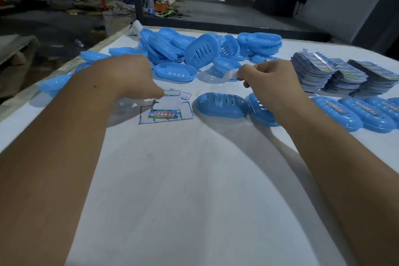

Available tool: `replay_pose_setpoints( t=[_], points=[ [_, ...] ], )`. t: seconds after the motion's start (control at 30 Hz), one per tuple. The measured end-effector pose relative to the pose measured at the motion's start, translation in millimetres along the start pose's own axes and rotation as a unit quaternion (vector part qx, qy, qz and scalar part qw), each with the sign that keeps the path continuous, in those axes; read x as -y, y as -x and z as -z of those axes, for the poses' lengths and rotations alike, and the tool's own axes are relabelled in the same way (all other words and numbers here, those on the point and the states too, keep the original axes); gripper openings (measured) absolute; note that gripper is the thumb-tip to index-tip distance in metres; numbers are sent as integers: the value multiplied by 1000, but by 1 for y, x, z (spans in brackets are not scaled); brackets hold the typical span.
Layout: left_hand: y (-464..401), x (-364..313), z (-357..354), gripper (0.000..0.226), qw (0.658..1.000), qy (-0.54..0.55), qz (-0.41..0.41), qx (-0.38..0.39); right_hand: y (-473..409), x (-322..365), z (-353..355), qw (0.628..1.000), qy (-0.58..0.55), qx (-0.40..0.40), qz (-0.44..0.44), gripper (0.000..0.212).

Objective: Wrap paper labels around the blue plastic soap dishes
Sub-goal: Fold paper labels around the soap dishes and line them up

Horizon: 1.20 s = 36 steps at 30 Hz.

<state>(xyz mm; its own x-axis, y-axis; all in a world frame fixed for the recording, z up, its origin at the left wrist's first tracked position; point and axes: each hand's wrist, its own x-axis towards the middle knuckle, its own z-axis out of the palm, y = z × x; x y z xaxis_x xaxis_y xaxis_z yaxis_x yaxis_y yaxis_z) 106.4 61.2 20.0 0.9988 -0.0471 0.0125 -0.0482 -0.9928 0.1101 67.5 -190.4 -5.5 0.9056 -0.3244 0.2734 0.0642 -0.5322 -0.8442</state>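
nearest you is the bare white table (194,190), with both your forearms reaching out across it. your left hand (131,75) is lowered to the paper label (166,108) lying flat just ahead of it; the thumb touches the label's far left edge, but the fingers are hidden behind the hand, so you cannot tell whether they pinch the paper or only press on it. the label lies printed side up, with a green and blue panel carrying red characters.

your right hand (267,80) is lifted a little above the table, its fingers curled and pinching a small white strip (230,74) that sticks out to the left of the fingertips.

between and just beyond your hands, a blue soap dish (222,104) lies upside down with its slotted base facing up, well clear of the label. a second dish (259,112) sits touching it on the right, partly behind your right wrist. further right runs a row of wrapped dishes (349,113), each with a label band across it.

beyond those, fanned stacks of labels (343,73) stand at the right. at the far side, a loose pile of unwrapped dishes (194,49) spreads across the table, some nested in stacks, some tipped on edge; what shows of them holds nothing.
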Motion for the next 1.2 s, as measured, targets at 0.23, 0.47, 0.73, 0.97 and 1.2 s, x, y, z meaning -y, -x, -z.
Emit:
replay_pose_setpoints(
  t=[0.23,0.47,0.73,0.97,1.2],
  points=[
    [8,-48,-9,23,922,379,-50,-65,8,2,-8,993,64,-2,102,29],
    [12,-57,-17,21,900,427,-90,-25,9,4,-11,990,66,-13,127,22],
    [13,-57,-21,24,886,447,-124,-6,13,7,-12,989,67,-2,134,20],
    [13,-59,-26,16,883,444,-153,-9,14,7,-11,988,69,11,136,20],
    [11,-58,-27,17,872,465,-154,8,13,6,-11,986,66,24,153,21]
  ],
)
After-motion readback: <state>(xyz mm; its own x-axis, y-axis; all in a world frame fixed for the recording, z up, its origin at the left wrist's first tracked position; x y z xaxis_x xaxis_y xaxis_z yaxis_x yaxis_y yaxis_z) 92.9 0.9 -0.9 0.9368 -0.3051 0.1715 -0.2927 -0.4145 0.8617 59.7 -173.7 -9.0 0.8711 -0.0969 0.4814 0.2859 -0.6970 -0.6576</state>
